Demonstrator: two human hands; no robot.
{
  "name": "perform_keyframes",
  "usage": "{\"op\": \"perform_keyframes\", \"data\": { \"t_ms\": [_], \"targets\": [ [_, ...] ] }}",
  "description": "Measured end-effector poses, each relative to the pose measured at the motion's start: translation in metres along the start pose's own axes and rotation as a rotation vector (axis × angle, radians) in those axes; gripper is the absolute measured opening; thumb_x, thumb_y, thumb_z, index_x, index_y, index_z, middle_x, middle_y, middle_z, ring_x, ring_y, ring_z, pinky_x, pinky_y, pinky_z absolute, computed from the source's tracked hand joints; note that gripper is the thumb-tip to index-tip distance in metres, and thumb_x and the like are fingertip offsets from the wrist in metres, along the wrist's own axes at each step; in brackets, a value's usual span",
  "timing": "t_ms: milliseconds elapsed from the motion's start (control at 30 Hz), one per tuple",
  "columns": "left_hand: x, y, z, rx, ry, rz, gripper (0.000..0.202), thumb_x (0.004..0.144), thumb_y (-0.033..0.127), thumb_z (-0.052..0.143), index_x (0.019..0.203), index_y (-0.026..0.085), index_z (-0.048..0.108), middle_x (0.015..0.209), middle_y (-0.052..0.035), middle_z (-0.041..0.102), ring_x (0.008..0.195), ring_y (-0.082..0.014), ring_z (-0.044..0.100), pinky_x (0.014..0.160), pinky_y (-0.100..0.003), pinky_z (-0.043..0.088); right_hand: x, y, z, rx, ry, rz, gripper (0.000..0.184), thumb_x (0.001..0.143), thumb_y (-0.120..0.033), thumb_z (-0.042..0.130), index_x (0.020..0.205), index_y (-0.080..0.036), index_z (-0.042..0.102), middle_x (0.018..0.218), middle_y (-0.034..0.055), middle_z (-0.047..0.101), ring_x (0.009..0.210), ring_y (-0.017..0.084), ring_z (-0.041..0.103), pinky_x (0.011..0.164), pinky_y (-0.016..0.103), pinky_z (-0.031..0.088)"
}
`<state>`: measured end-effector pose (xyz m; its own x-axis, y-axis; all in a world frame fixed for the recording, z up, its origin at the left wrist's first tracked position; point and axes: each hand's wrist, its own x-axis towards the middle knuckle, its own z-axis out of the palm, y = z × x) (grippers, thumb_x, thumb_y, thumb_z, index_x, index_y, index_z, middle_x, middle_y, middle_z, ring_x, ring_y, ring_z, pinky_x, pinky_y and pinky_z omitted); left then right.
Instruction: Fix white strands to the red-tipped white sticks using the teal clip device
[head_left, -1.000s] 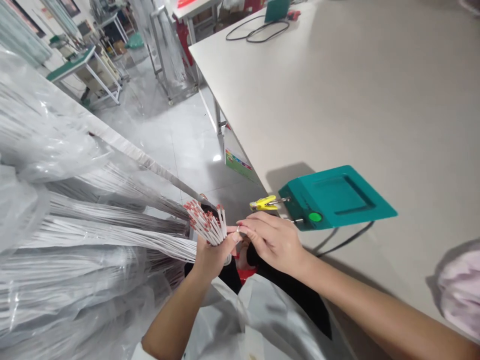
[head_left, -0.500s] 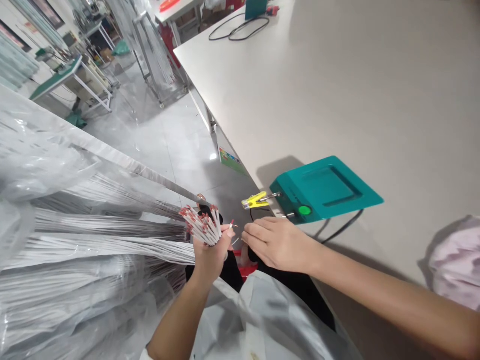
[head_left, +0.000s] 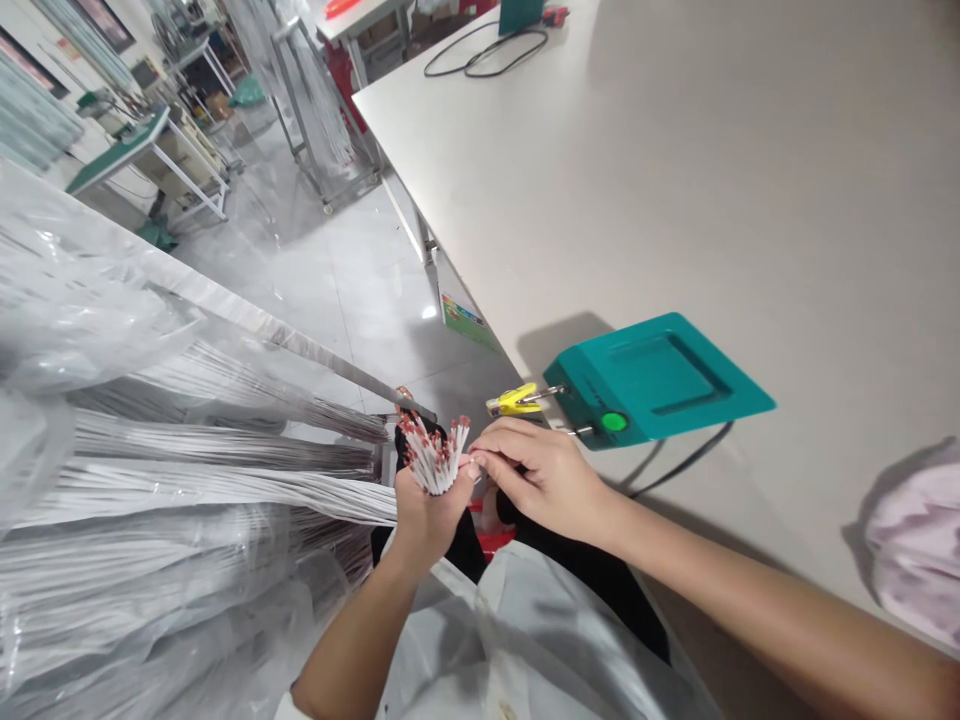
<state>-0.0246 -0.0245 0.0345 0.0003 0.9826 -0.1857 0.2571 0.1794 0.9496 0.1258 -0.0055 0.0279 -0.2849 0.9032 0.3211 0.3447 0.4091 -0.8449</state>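
Observation:
My left hand (head_left: 424, 515) is closed round a bundle of thin white wires with red tips (head_left: 433, 455), the tips fanned upward. My right hand (head_left: 544, 475) meets it from the right, thumb and forefinger pinched at one wire on the bundle's right side. Just beyond the hands a teal box with a green button (head_left: 652, 380) sits at the table's near edge, with a yellow clip (head_left: 514, 401) and a metal prong sticking out of its left end.
Long bundles of white wires in clear plastic (head_left: 150, 480) fill the left. The beige table (head_left: 712, 180) stretches right and back, with a black cable loop (head_left: 487, 55) at its far end. A pale pink cloth (head_left: 911, 540) lies at right. Racks stand on the floor behind.
The right hand, lying apart from the bundle half a second ago, has come back to it and pinches a wire. The bundle's tips have tilted more upright.

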Motion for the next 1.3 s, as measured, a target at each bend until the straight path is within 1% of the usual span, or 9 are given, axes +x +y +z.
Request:
{"op": "perform_keyframes", "data": {
  "t_ms": [133, 300, 500, 567, 733, 933, 1067, 1200, 1300],
  "targets": [
    [0.002, -0.004, 0.001, 0.005, 0.039, -0.048, 0.012, 0.072, 0.022, 0.061, 0.073, 0.013, 0.07, 0.054, 0.0003, 0.059, 0.05, -0.0104, 0.052, 0.053, -0.022, 0.043, 0.002, 0.0, -0.011, 0.056, -0.076, 0.045, 0.023, 0.085, -0.019, 0.043, 0.083, -0.018, 0.066, 0.081, 0.0059, 0.066, 0.072, 0.015, 0.061, 0.068, 0.028, 0.049],
    [0.002, -0.004, 0.004, -0.005, 0.046, -0.026, 0.012, 0.07, 0.023, 0.063, 0.07, 0.013, 0.07, 0.051, 0.0009, 0.057, 0.049, -0.0105, 0.051, 0.053, -0.022, 0.043, 0.003, -0.003, -0.009, -0.003, -0.071, 0.135, 0.019, 0.084, -0.026, 0.051, 0.074, -0.018, 0.065, 0.071, 0.0033, 0.064, 0.065, 0.013, 0.06, 0.061, 0.025, 0.047],
    [0.001, -0.004, 0.006, -0.035, 0.07, -0.018, 0.012, 0.071, 0.021, 0.061, 0.069, 0.012, 0.068, 0.053, 0.0015, 0.054, 0.048, -0.0092, 0.048, 0.049, -0.021, 0.04, -0.002, 0.002, -0.001, -0.425, -0.026, -0.184, 0.021, 0.086, -0.019, 0.042, 0.08, -0.014, 0.062, 0.078, 0.0087, 0.064, 0.067, 0.016, 0.059, 0.058, 0.027, 0.045],
    [0.001, -0.005, 0.005, -0.036, 0.054, -0.018, 0.013, 0.072, 0.022, 0.06, 0.068, 0.013, 0.068, 0.051, 0.0025, 0.052, 0.048, -0.0087, 0.046, 0.049, -0.021, 0.039, -0.001, 0.002, -0.002, -0.43, -0.025, -0.22, 0.02, 0.086, -0.02, 0.042, 0.078, -0.015, 0.06, 0.077, 0.0083, 0.063, 0.066, 0.016, 0.058, 0.058, 0.027, 0.045],
    [0.001, -0.004, -0.002, -0.068, -0.002, -0.005, 0.016, 0.07, 0.028, 0.064, 0.071, 0.013, 0.069, 0.048, 0.003, 0.052, 0.045, -0.0086, 0.045, 0.051, -0.023, 0.041, 0.0, 0.0, 0.0, 0.046, -0.067, 0.105, 0.02, 0.086, -0.023, 0.042, 0.069, -0.019, 0.052, 0.065, 0.0013, 0.056, 0.06, 0.012, 0.054, 0.055, 0.023, 0.044],
    [-0.001, 0.0, -0.009, -0.084, -0.026, -0.034, 0.015, 0.067, 0.028, 0.065, 0.071, 0.014, 0.07, 0.056, -0.0012, 0.062, 0.047, -0.01, 0.05, 0.052, -0.024, 0.044, 0.001, 0.003, 0.0, 0.38, -0.091, 0.428, 0.023, 0.085, -0.039, 0.047, 0.079, -0.018, 0.055, 0.059, -0.0016, 0.053, 0.051, 0.011, 0.052, 0.05, 0.024, 0.045],
    [-0.002, -0.004, -0.01, -0.039, -0.051, -0.038, 0.014, 0.068, 0.027, 0.064, 0.069, 0.014, 0.07, 0.06, -0.0026, 0.064, 0.049, -0.0099, 0.051, 0.051, -0.023, 0.045, 0.004, 0.0, -0.008, 0.483, -0.175, 0.45, 0.035, 0.083, -0.048, 0.048, 0.082, -0.015, 0.059, 0.059, 0.0, 0.055, 0.051, 0.011, 0.052, 0.049, 0.024, 0.045],
    [-0.002, -0.007, -0.007, -0.024, -0.038, -0.044, 0.016, 0.069, 0.028, 0.065, 0.073, 0.015, 0.071, 0.061, -0.0023, 0.065, 0.051, -0.0104, 0.054, 0.053, -0.023, 0.047, 0.002, 0.001, -0.009, 0.414, -0.202, 0.44, 0.025, 0.077, -0.041, 0.06, 0.076, -0.016, 0.061, 0.07, 0.0028, 0.061, 0.058, 0.012, 0.055, 0.053, 0.025, 0.047],
    [-0.001, -0.007, -0.006, -0.031, -0.027, -0.059, 0.017, 0.067, 0.028, 0.066, 0.073, 0.014, 0.071, 0.059, -0.0022, 0.064, 0.051, -0.0116, 0.056, 0.053, -0.024, 0.047, 0.0, 0.002, -0.008, 0.35, -0.214, 0.424, 0.019, 0.079, -0.035, 0.057, 0.076, -0.017, 0.061, 0.07, 0.0015, 0.06, 0.057, 0.012, 0.055, 0.053, 0.024, 0.047]
  ]
}}
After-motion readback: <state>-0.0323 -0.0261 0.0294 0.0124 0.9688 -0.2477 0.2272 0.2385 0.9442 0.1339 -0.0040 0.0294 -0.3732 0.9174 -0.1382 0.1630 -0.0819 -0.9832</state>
